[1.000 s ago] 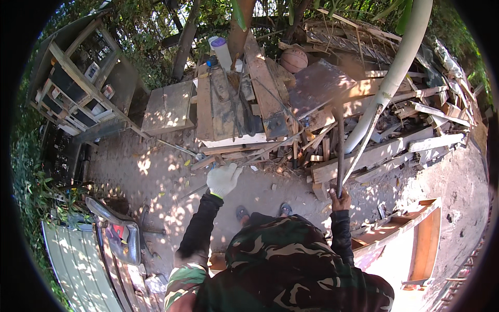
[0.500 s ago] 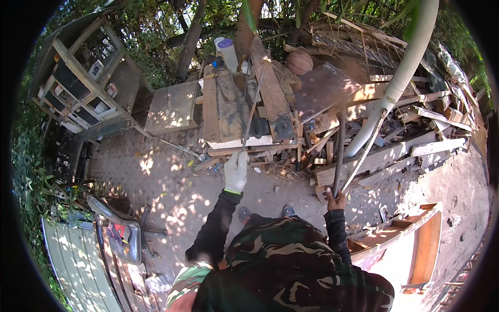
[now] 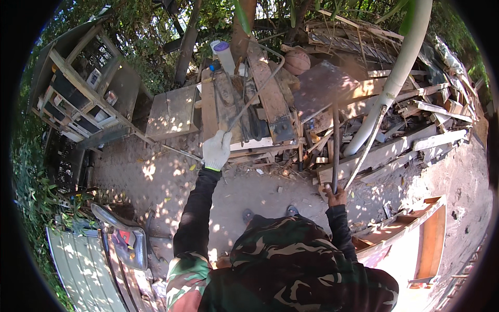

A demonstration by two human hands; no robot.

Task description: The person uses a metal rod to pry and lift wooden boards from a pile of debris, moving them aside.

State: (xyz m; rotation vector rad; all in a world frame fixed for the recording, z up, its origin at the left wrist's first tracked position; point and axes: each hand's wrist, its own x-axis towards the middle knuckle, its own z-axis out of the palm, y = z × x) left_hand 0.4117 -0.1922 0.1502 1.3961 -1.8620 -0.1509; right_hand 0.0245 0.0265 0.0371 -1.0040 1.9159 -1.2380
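Note:
My left hand (image 3: 216, 150), in a white knit glove, is closed on the near end of a bent metal rod (image 3: 258, 93). The rod slants away to the right over the plank bench (image 3: 210, 109), and its far end bends back to the left. Bare, my right hand (image 3: 332, 196) grips a long dark pole (image 3: 336, 145) that stretches away in front of me. Its far end is blurred beside a brown board (image 3: 325, 86), so I cannot make out its shape. Around the rod lie planks (image 3: 266, 88) and a dark coiled hose or cable (image 3: 257, 129).
Scrap timber (image 3: 384, 151) is heaped to the right, crossed by a pale trunk (image 3: 387, 99). A basketball (image 3: 297, 62) and purple-topped cylinder (image 3: 224, 56) sit farther back. A wooden shelf unit (image 3: 78, 88) stands left, a wooden frame (image 3: 431, 244) lower right, and a wheelbarrow-like metal pan (image 3: 136, 249) lower left.
My left hand has moved left and slightly away from me, and the rod has swung from nearly straight ahead to a slant rightward. My right hand still holds the pole, which has shifted slightly left.

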